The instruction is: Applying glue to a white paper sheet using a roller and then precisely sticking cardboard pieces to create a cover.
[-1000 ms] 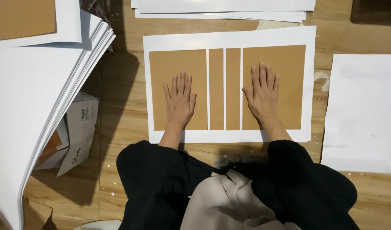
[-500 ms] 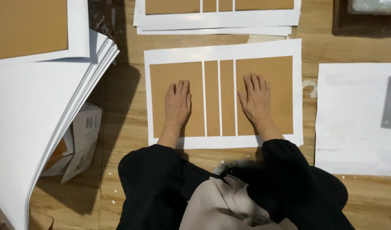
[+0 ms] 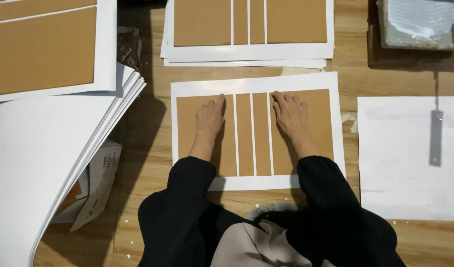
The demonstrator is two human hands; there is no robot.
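A white sheet (image 3: 256, 81) with four brown boards lies mid-table, near the person's edge. The left hand (image 3: 210, 117) lies flat on the wide left board (image 3: 187, 128), fingers loosely curled, and the right hand (image 3: 291, 112) lies open on the wide right board (image 3: 316, 123); neither grips, both seemingly pressing the boards down. Two narrow strips (image 3: 252, 133) lie between, untouched. A like stack (image 3: 249, 54) sits just beyond.
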